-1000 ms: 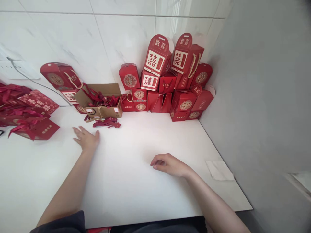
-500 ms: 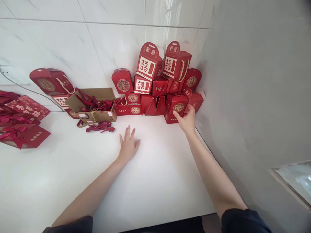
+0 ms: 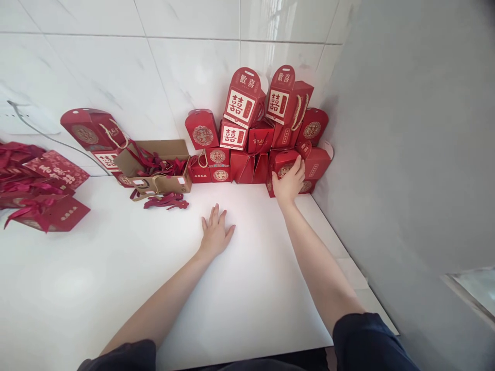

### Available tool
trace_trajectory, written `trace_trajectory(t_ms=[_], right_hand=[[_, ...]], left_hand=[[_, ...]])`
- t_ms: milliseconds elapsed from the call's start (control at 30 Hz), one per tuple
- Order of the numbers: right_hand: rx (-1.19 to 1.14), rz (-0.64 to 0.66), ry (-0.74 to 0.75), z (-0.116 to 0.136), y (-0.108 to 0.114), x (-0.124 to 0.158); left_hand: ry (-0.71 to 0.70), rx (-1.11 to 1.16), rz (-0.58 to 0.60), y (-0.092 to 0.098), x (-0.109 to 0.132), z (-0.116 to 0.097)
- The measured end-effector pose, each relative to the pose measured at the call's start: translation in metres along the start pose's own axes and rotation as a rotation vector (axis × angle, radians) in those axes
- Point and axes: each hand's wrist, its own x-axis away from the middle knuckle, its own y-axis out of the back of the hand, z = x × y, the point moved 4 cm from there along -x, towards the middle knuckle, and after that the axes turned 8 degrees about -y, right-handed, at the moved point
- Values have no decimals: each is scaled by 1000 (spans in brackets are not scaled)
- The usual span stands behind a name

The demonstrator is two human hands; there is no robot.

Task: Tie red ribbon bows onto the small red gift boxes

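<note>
A heap of red gift boxes [image 3: 247, 103] with gold and white emblems is stacked in the far corner where the tiled wall meets the grey side wall. My right hand [image 3: 289, 181] reaches into it and its fingers curl over a small red box with a round gold emblem [image 3: 282, 159] in the bottom row. My left hand [image 3: 215, 234] lies flat on the white table [image 3: 116, 278], palm down, fingers spread, holding nothing.
An open brown cardboard box [image 3: 162, 180] holds red ribbons, with loose ribbon pieces [image 3: 166, 202] in front of it. Flat red boxes and bags [image 3: 42, 190] lie at the far left. A grey wall [image 3: 406, 154] bounds the table on the right.
My right hand went from the table's middle to the corner stack and closed over a bottom-row box. My left hand slid right from near the ribbons to the table's centre.
</note>
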Motion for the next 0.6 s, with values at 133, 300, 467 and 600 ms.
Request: trace_trajectory(t_ms=[133,300,467,600], right_hand=[[-92,-19,96,12,13,3],[-325,93,281,20,46,45],[-404,569,231,-7,63,131],[-362,730,252,-25,80,164]], left_hand=[[6,26,-8,-1,1,1],[-4,79,-39,1,2,3],[68,97,-277,30,-11,31],[164,16,-491,83,-36,78]])
